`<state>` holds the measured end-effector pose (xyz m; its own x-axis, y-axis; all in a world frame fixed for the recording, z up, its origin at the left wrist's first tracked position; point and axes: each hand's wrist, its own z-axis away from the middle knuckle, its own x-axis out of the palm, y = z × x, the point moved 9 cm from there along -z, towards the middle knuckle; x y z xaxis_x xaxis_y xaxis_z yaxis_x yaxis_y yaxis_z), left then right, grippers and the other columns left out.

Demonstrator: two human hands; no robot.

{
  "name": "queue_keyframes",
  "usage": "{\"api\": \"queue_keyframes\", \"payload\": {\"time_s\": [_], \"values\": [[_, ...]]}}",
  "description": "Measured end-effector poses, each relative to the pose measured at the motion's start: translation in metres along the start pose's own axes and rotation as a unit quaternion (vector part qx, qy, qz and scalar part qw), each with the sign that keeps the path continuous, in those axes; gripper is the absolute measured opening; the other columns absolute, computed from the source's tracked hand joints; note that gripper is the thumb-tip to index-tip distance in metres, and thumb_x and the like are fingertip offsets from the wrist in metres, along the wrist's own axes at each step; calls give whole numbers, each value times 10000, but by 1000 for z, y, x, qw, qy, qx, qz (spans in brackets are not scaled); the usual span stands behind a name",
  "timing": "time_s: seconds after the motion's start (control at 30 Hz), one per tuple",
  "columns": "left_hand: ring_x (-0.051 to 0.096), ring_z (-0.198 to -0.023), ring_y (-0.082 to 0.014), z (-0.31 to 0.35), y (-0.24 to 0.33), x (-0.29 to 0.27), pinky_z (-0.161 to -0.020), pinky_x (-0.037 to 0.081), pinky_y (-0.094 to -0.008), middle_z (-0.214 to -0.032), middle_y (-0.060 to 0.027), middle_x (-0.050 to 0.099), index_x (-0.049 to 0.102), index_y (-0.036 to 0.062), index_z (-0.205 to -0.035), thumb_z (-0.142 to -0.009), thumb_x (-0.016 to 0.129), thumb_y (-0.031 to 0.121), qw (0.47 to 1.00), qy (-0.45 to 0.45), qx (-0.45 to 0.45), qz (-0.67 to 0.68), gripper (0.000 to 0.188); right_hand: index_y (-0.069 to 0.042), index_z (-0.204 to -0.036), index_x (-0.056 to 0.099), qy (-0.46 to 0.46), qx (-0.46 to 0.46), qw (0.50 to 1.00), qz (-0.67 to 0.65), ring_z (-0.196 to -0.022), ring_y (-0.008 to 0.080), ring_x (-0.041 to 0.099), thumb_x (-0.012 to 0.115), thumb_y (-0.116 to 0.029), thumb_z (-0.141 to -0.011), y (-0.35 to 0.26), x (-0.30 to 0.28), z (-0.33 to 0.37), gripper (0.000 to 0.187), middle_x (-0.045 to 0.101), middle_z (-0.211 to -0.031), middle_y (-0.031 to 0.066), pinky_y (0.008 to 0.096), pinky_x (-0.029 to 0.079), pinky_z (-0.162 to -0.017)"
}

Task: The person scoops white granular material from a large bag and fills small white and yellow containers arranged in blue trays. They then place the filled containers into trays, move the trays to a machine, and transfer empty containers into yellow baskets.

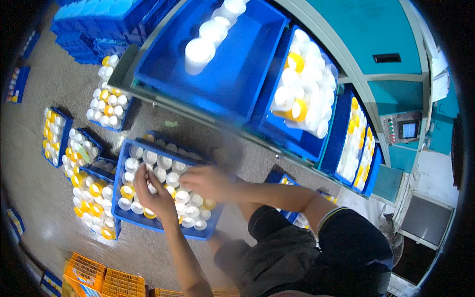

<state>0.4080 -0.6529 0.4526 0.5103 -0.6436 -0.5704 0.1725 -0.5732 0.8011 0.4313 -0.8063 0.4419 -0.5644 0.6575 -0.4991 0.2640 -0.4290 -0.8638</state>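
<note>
Both hands are over a blue crate (165,226) packed with upright rows of round, cup-like pieces, mostly white with some yellow. My left hand (155,195) reaches in over the left half, its fingers curled down among white cup-like pieces (164,161). Whatever lies between those fingers is too small and too hidden to name. Motion smears my right hand (205,182), which is over the right part of the same crate, close to the pieces; its fingertips do not show clearly.
Beyond the crate runs a machine bench with blue trays; one tray (237,74) holds a row of white pieces, another (302,143) a heap of white and yellow ones. Filled crates (67,141) stand on the floor at left. Orange crates (85,271) sit at the lower left.
</note>
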Motion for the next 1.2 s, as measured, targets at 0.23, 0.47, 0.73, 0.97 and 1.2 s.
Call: {"api": "queue_keyframes", "payload": {"time_s": [0.23, 0.47, 0.73, 0.97, 1.2], "values": [[586, -1073, -290, -154, 232, 168, -914, 470, -381, -1175, -87, 649, 659, 60, -1136, -776, 618, 25, 862, -107, 472, -151, 364, -81, -1094, 673, 234, -17, 857, 460, -1088, 283, 594, 649, -332, -900, 34, -342, -140, 317, 680, -1066, 124, 424, 418, -913], [564, -985, -239, -173, 231, 244, -867, 481, -370, -890, -43, 668, 721, 92, -761, -761, 635, 64, 751, -209, 535, -326, 90, -160, -836, 769, 3, 57, 846, 530, -852, 312, 698, 611, -591, -791, 122, -358, -263, 461, 730, -854, 125, 515, 491, -783], [579, -880, -236, -151, 247, 144, -729, 465, -395, -816, -38, 629, 683, 75, -721, -708, 636, 191, 771, -166, 585, -187, 126, -66, -990, 711, -13, 45, 817, 575, -810, 316, 676, 694, -370, -828, 72, -366, -208, 345, 700, -884, 163, 464, 482, -821], [565, -826, -199, -85, 171, -88, -643, 396, -324, -881, -4, 632, 691, 69, -832, -565, 615, 157, 845, -92, 488, -198, 292, -39, -921, 690, -7, -131, 848, 514, -969, 313, 607, 790, -131, -697, -128, -263, -58, 262, 680, -937, 108, 456, 375, -978], [553, -808, -185, -19, -62, -140, -691, 419, -332, -759, -9, 596, 706, 66, -800, -655, 649, 77, 865, -251, 351, -255, 157, -69, -760, 574, -161, -34, 936, 311, -1038, 303, 546, 708, -313, -780, -113, -19, -31, 279, 613, -886, 96, 448, 347, -965]]}}
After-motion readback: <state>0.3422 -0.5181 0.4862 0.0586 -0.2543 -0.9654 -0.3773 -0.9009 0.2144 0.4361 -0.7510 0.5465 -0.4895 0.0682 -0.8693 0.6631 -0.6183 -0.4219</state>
